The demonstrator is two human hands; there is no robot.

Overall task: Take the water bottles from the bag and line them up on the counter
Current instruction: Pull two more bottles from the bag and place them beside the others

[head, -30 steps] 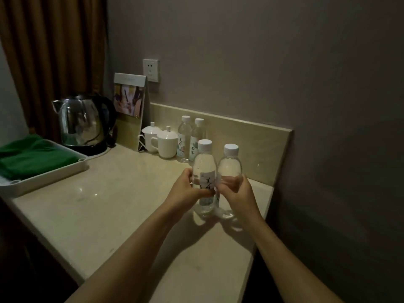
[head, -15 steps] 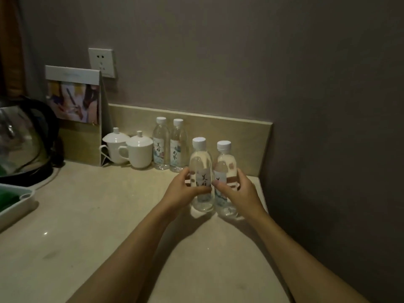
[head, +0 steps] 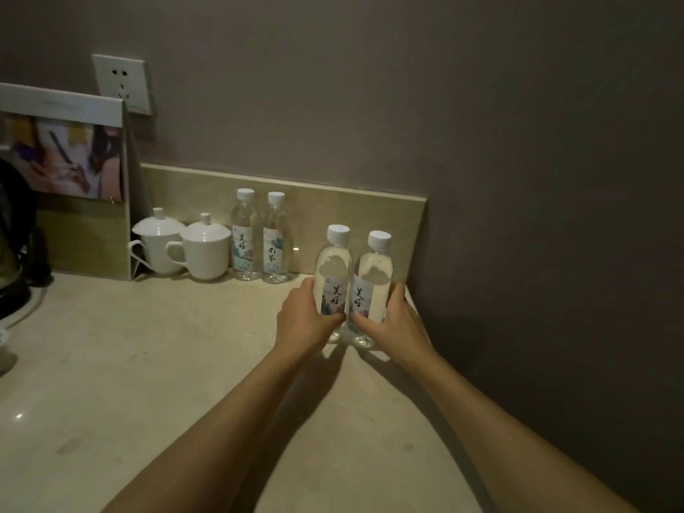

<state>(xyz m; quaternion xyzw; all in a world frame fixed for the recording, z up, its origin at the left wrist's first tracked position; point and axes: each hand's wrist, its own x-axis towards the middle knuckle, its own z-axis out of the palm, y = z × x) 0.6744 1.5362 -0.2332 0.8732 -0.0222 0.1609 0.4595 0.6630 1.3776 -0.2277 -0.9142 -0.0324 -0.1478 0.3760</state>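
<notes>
Left hand (head: pixel 303 320): is wrapping around the lower half of the left near bottle (head: pixel 333 279), thumb lying across the front under the label; the grip is closed on that bottle.
Right hand (head: pixel 399 323): is wrapping around the lower half of the right near bottle (head: pixel 372 286), thumb lying across the front; the grip is closed on that bottle.
Near bottles: are standing upright, side by side and touching or almost touching, near the right end of the tabletop (head: pixel 148 383); their bases are showing below the thumbs, and whether they are resting on the surface or being held just above it I cannot tell.
Caps and labels: both near bottles are wearing white caps and pale labels with dark brush characters facing the camera.
Far bottles: one bottle (head: pixel 245 235) and a second (head: pixel 275 238) are standing upright just beside each other against the backsplash (head: pixel 388 216), to the far left of the held pair and apart from it.
Cups: two white lidded cups (head: pixel 159 242) (head: pixel 205 248) are sitting left of the far bottles, handles pointing left.
Card: a standing picture card (head: pixel 63 161) is leaning at the far left, with a wall socket (head: pixel 122 83) above and behind it.
Left edge: a dark rounded appliance (head: pixel 14 231) is showing only in part.
Arms: both bare forearms are reaching in from the near edge and converging on the pair.
</notes>
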